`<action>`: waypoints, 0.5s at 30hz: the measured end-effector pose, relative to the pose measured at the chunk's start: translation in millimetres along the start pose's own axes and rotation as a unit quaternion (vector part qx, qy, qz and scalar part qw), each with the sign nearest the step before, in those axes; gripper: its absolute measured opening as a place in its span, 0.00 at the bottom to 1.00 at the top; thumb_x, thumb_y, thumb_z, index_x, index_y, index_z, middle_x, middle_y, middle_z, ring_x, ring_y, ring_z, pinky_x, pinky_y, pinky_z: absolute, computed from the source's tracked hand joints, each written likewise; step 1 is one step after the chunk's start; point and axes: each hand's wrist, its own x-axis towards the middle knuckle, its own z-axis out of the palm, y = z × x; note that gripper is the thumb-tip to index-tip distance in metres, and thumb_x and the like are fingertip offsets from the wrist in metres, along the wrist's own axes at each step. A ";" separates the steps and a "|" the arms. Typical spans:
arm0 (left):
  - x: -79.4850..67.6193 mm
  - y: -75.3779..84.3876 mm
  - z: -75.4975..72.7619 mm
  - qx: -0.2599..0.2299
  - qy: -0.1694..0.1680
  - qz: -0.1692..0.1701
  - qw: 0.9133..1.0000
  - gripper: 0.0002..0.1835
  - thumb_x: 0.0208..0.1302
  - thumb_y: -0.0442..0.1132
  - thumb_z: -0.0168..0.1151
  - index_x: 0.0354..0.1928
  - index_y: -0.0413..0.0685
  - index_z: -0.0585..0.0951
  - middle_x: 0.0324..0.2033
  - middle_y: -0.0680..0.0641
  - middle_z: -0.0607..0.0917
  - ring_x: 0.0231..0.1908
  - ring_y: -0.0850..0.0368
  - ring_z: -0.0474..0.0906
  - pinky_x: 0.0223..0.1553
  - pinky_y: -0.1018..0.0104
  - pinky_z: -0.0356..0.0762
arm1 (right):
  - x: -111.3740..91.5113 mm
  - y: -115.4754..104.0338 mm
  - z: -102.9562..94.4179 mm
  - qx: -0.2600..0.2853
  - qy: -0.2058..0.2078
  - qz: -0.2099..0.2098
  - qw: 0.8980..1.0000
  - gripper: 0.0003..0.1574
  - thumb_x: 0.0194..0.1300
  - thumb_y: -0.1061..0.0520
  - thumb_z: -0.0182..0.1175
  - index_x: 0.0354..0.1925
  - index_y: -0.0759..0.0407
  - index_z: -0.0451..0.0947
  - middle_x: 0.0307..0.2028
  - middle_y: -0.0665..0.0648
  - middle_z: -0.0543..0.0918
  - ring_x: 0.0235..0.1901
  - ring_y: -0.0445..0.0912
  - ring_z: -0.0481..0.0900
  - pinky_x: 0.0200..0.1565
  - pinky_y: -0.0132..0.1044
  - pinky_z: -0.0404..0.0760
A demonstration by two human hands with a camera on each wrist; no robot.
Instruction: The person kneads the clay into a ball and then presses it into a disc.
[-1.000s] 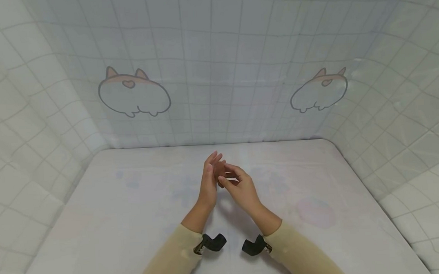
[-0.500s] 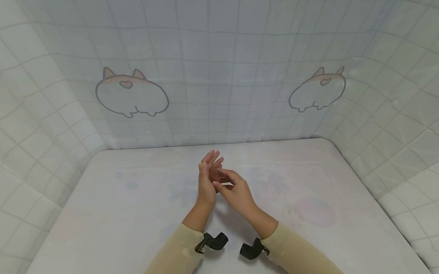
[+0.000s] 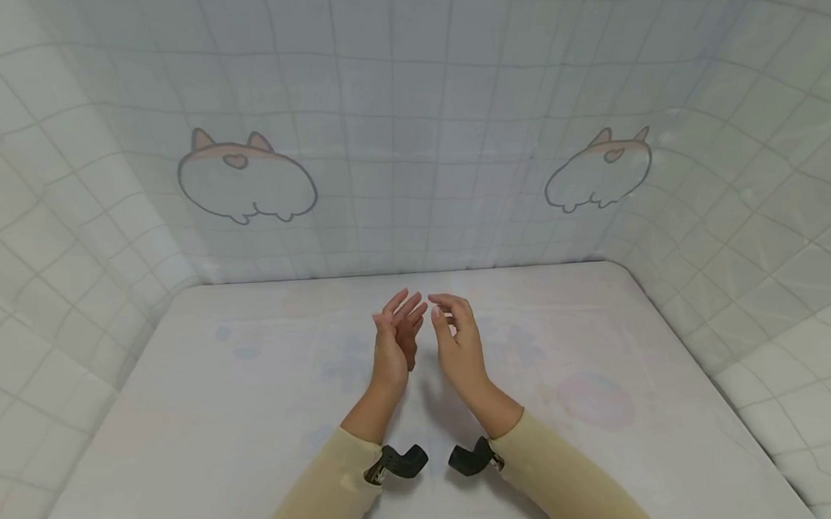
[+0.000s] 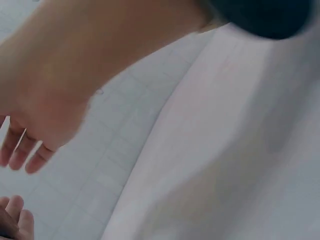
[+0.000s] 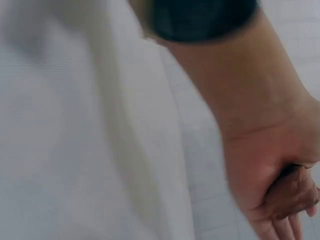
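The left hand (image 3: 394, 345) is raised over the table, palm turned inward, with its fingers spread and fairly straight. Nothing shows in that hand (image 4: 45, 120) in the left wrist view. To its right, a small gap away, is the right hand (image 3: 458, 339), fingers and thumb bent toward each other. In the right wrist view a smooth, uneven brown lump (image 5: 295, 195), clay-like in look, is held against the palm of the right hand (image 5: 265, 165). The head view hides this lump behind the right hand's fingers and thumb.
A pale, faintly patterned cloth covers the table (image 3: 255, 421). White grid-patterned sheets (image 3: 410, 136) with cartoon animal drawings surround its back and sides. Beige sleeves (image 3: 328, 488) cover both forearms, each with a black wrist camera (image 3: 405, 461).
The hands were together around the brown lump. The right hand has drawn away to the right and slightly up with it; the left hand stays nearly in place, its fingers more spread.
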 end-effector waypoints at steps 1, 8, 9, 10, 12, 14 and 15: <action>-0.9 -0.3 0.4 0.006 -0.010 -0.001 1.000 0.53 0.68 0.76 0.23 0.75 0.36 0.56 0.70 0.32 0.66 0.69 0.31 0.61 0.71 0.49 0.56 | 4.2 -1.3 1.4 0.011 0.011 0.006 1.000 0.21 0.81 0.49 0.47 0.63 0.56 0.73 0.61 0.56 0.72 0.60 0.51 0.69 0.59 0.50 0.71; -9.8 -1.2 4.4 0.037 -0.092 -0.031 0.995 0.50 0.68 0.74 0.17 0.78 0.44 0.50 0.76 0.40 0.57 0.73 0.40 0.57 0.70 0.45 0.58 | 24.2 -4.6 16.3 0.062 0.029 0.091 0.993 0.48 0.73 0.23 0.32 0.80 0.45 0.43 0.78 0.52 0.43 0.76 0.52 0.41 0.68 0.66 0.50; -10.4 -1.2 5.1 0.034 -0.102 -0.036 0.994 0.50 0.68 0.75 0.18 0.79 0.45 0.49 0.77 0.41 0.55 0.74 0.41 0.56 0.69 0.45 0.58 | 24.9 -4.0 18.3 0.055 0.030 0.099 0.993 0.52 0.71 0.20 0.30 0.80 0.44 0.40 0.79 0.51 0.41 0.76 0.53 0.40 0.68 0.68 0.48; -11.0 -1.6 5.6 0.034 -0.108 -0.039 0.993 0.50 0.68 0.75 0.19 0.79 0.46 0.48 0.77 0.42 0.54 0.74 0.42 0.55 0.68 0.45 0.60 | 25.0 -3.4 20.0 0.046 0.029 0.107 0.993 0.55 0.68 0.18 0.28 0.81 0.45 0.38 0.79 0.50 0.39 0.76 0.53 0.39 0.67 0.69 0.47; -11.5 -2.8 6.5 0.035 -0.111 -0.036 0.993 0.50 0.67 0.76 0.21 0.79 0.47 0.47 0.77 0.43 0.52 0.75 0.43 0.53 0.68 0.48 0.62 | 24.2 -1.9 22.8 0.035 0.019 0.113 0.993 0.59 0.66 0.16 0.25 0.81 0.45 0.34 0.79 0.50 0.37 0.77 0.54 0.37 0.67 0.71 0.45; -11.9 -4.0 6.4 0.038 -0.104 -0.023 0.994 0.51 0.67 0.76 0.21 0.80 0.47 0.45 0.78 0.44 0.50 0.75 0.43 0.52 0.68 0.52 0.63 | 22.6 -0.7 24.3 0.029 -0.001 0.115 0.993 0.60 0.64 0.14 0.22 0.81 0.45 0.32 0.79 0.50 0.35 0.77 0.54 0.35 0.67 0.71 0.43; -12.0 -4.2 6.0 0.039 -0.100 -0.016 0.994 0.50 0.68 0.76 0.21 0.80 0.47 0.44 0.78 0.45 0.49 0.75 0.44 0.51 0.68 0.54 0.62 | 21.5 0.0 24.7 0.030 -0.015 0.114 0.993 0.60 0.63 0.14 0.21 0.81 0.44 0.31 0.79 0.51 0.34 0.77 0.54 0.34 0.67 0.72 0.43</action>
